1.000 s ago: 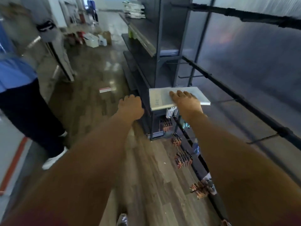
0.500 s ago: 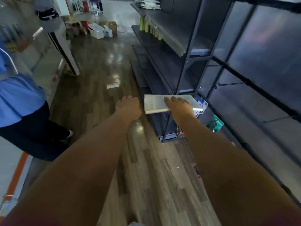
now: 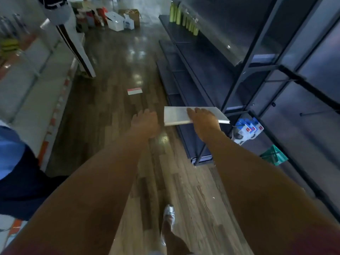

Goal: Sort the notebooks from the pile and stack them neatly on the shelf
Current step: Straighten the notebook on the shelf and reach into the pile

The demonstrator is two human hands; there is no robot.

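My right hand (image 3: 203, 122) grips a thin pale grey notebook (image 3: 176, 115), held flat in the air beside the near end of the dark metal shelf unit (image 3: 200, 63). The fingers lie over the cover and the thumb is hidden beneath. To the left of the notebook my left hand (image 3: 145, 122) hangs over the wooden floor with loosely curled fingers and holds nothing. The dark shelf boards beside the notebook are bare.
A person in blue (image 3: 16, 173) stands close at the left. A red and white card (image 3: 134, 91) lies on the floor ahead. Boxes (image 3: 117, 20) sit at the aisle's far end. Green bottles (image 3: 184, 21) stand on a far shelf. Packaged goods (image 3: 248, 130) hang low at the right.
The view has swung left and forward along the aisle, so the shelf unit now lies ahead and to the right. The notebook stays in my right hand; my left hand stays empty.
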